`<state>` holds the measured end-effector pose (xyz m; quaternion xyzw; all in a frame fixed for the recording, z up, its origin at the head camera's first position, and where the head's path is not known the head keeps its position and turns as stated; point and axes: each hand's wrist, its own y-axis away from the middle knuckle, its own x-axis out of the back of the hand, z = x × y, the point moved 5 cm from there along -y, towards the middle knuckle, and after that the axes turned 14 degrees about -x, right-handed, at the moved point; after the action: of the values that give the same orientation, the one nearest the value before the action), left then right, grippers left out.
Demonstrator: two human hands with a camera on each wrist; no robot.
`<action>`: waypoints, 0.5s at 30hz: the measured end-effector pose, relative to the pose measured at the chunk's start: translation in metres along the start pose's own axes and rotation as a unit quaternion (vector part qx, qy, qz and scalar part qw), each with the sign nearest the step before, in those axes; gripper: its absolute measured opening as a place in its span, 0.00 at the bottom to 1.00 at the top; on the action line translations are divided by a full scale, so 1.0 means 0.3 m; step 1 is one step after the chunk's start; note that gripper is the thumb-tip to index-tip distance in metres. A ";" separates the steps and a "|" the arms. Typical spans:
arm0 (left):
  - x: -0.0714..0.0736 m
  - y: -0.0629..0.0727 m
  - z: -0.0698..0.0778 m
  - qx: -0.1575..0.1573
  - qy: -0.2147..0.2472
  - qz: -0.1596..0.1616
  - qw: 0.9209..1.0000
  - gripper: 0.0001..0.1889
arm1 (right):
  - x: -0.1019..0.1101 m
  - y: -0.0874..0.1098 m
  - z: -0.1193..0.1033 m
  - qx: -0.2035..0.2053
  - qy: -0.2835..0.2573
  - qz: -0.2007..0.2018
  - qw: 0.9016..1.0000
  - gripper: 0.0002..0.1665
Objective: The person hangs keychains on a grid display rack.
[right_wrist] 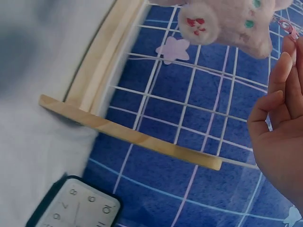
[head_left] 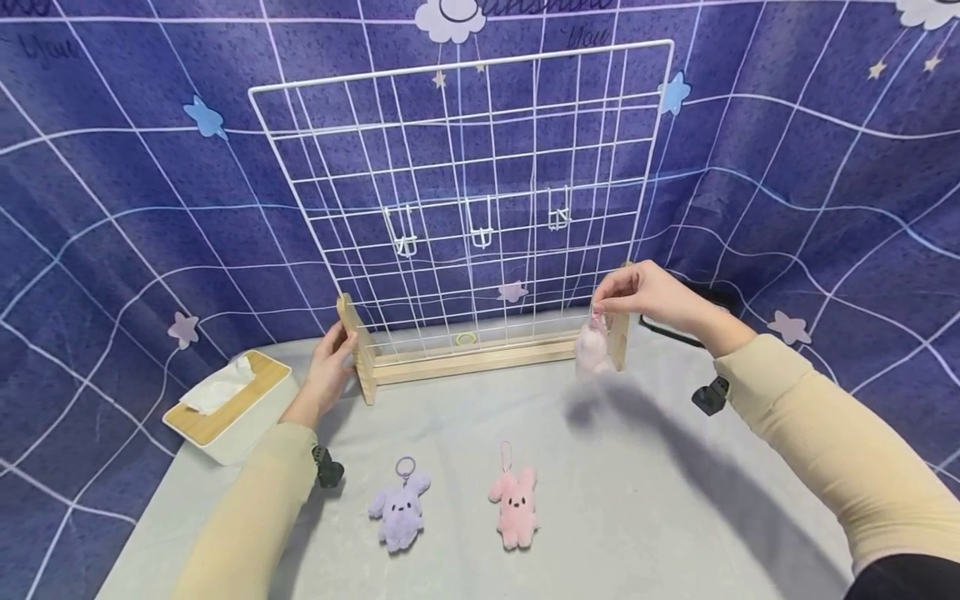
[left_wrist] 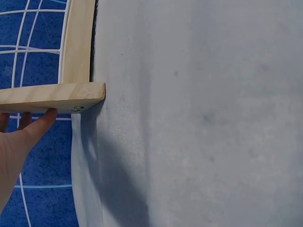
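Observation:
My right hand [head_left: 656, 296] pinches the pink loop of a pale pink plush keychain [head_left: 592, 348], which hangs near the right end of a white wire grid rack [head_left: 491, 158]. In the right wrist view the plush toy [right_wrist: 241, 23] shows green eyes and a round white paw pad with red marks. My left hand [head_left: 327, 368] touches the outer side of the rack's left wooden foot [head_left: 358, 350], its fingertips against the wood in the left wrist view. A purple plush keychain [head_left: 401, 514] and a pink plush keychain [head_left: 517, 510] lie on the table in front.
Three white hooks [head_left: 482, 237] hang in a row on the grid. A tissue box [head_left: 255, 408] with a wooden lid stands at the left. Behind the right foot is a dark-framed clock [right_wrist: 83, 203]. A blue patterned curtain [head_left: 112, 250] surrounds the table.

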<state>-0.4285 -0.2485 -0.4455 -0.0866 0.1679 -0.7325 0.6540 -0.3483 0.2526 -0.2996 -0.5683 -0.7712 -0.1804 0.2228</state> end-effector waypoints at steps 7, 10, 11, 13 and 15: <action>-0.004 0.001 0.004 -0.003 0.001 -0.005 1.000 0.32 | 0.013 -0.040 -0.046 0.001 -0.030 0.022 0.999 0.09; -0.007 0.005 0.008 -0.002 0.004 -0.006 1.000 0.31 | 0.028 -0.054 -0.078 0.020 -0.034 0.030 0.999 0.09; -0.008 0.007 0.009 -0.002 0.006 -0.005 1.000 0.31 | 0.035 -0.057 -0.089 0.025 -0.033 0.034 0.999 0.09; -0.013 0.013 0.021 0.001 0.008 -0.008 1.000 0.31 | 0.047 -0.062 -0.112 0.033 -0.032 0.041 0.998 0.09; -0.024 0.022 0.045 0.006 0.010 -0.012 1.000 0.31 | 0.056 -0.064 -0.134 0.035 -0.023 0.050 0.998 0.10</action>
<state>-0.4167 -0.2437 -0.4347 -0.0776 0.1686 -0.7424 0.6437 -0.3654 0.2391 -0.2572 -0.6021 -0.7526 -0.1287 0.2336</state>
